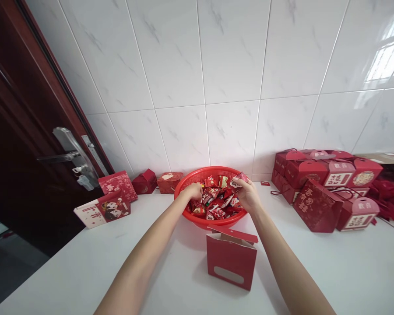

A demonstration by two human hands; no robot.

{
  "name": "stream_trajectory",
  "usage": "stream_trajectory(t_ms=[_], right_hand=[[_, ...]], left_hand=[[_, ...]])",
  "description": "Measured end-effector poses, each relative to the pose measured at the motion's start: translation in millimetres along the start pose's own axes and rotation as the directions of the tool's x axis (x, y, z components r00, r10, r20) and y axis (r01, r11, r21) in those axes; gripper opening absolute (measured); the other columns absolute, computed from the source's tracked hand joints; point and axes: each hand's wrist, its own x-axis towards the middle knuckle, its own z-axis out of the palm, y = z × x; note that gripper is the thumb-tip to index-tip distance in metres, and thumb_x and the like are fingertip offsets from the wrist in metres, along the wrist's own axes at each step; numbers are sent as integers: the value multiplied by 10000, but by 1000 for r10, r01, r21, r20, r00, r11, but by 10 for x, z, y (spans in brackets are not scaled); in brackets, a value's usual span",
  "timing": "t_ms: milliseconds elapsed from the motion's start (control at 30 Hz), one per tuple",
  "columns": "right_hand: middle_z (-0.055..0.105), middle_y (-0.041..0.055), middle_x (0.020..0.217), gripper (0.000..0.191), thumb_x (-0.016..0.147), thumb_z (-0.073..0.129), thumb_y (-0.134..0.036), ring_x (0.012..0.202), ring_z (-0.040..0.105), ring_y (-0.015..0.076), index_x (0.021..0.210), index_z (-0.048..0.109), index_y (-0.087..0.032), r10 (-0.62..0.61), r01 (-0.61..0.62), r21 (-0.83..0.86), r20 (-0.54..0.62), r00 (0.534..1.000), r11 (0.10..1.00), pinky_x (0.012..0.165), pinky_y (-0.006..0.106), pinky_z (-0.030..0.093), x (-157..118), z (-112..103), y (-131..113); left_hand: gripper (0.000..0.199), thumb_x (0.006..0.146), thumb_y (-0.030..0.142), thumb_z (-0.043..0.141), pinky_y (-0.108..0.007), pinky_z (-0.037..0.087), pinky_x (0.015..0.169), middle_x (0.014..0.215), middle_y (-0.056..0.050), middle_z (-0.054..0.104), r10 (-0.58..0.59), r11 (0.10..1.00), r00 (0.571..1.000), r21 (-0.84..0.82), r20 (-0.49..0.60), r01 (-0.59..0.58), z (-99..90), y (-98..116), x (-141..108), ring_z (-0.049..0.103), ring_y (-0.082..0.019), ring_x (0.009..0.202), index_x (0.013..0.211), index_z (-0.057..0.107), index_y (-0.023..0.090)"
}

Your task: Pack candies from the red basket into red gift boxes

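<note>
Right hand [249,194] at the right rim of the basket, thumb and fingers pinching a small red packet [242,176]. Left hand [193,191] reaches in over the left rim, fingers curled down among the contents; whether they grip anything cannot be told. Nearest on the white table [170,271], between the forearms: a red box [231,258], upright, top flap ajar, pale oblong patch low on its front face. Just beyond it, the red plastic basket [216,224], holding a heap of wrapped packets [218,213], mostly red, some with gold or white print. To the left, a white-and-red printed box [114,208] in front of a patterned red box; two smaller boxes sit near the wall, between these and the basket. To the right, a dark red box [317,205] stands tilted before a stack of corded gift boxes [318,170]. One flat red packet [265,183] lies between basket and stack. Farther back: marbled tile wall [230,65]; at left, a dark door [22,109], keys hanging at its handle.
</note>
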Motion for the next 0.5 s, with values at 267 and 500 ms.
stream_trajectory(t_ms=[267,500], right_hand=[[671,-13,646,274,562,872,-370,608,599,155,638,656,-220,-6,8,-64,24,1000,998,546,266,476,14,-10,13],[728,15,762,259,596,879,-370,747,648,178,716,722,-204,26,-6,-164,122,992,987,710,282,537,-34,14,24]], left_hand=[[170,782,289,721,-313,533,809,860,-51,756,146,830,957,-496,-251,-257,-163,203,-148,685,-193,837,879,734,150],[449,714,518,751,-351,528,842,937,-79,755,296,637,905,-642,-306,-426,-125,549,-354,675,-212,868,954,739,138]])
